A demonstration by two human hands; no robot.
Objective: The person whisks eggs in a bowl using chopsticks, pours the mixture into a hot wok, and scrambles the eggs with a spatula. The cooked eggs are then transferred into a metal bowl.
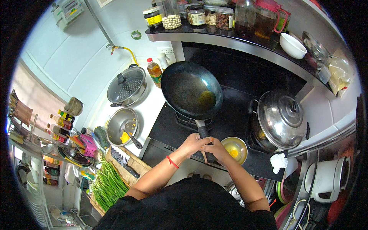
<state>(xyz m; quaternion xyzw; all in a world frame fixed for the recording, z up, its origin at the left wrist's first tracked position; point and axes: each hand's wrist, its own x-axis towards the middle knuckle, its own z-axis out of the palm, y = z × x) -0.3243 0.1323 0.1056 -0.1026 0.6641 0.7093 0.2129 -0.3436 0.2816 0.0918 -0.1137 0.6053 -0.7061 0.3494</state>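
Note:
Both my hands meet at the handle of a dark wok (pixel 189 89), which is tilted over the stove with a pool of oil at its lower right. My left hand (pixel 194 143) closes around the handle from the left. My right hand (pixel 215 149) is at the handle's near end, its fingers touching my left hand; its exact grip is partly hidden. Just right of it, a metal bowl (pixel 244 152) holds a cracked raw egg (pixel 234 152). On the left counter, a steel bowl (pixel 111 126) holds a slotted ladle (pixel 135 141) and yellow cooked egg (pixel 125 137).
A lidded steamer pot (pixel 129 92) and an oil bottle (pixel 155 73) stand at the left. Green chives (pixel 109 184) and a cleaver (pixel 122 161) lie by a wooden board (pixel 141 165). A large lidded pot (pixel 281 120) stands right; a jar shelf (pixel 230 41) runs behind.

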